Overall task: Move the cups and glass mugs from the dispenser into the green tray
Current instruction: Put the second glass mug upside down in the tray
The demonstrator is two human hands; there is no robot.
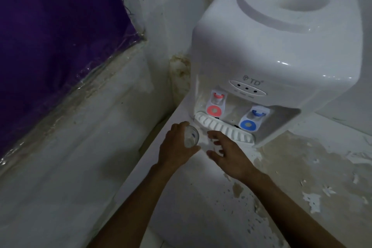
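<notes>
A white table-top water dispenser (281,46) stands on a white counter, with a red tap (216,99) on the left and a blue tap (255,116) on the right above a ribbed drip tray (225,129). My left hand (177,147) is wrapped around a clear glass (191,137) just in front of the drip tray's left end. My right hand (227,153) hovers beside it with fingers spread; something clear may sit under its fingers, but I cannot tell. No green tray is in view.
The counter (302,177) has peeling, stained paint on its right half. A white wall (80,157) runs along the left, with a purple cloth under clear plastic (50,36) above it. The dispenser's top bottle well is bare.
</notes>
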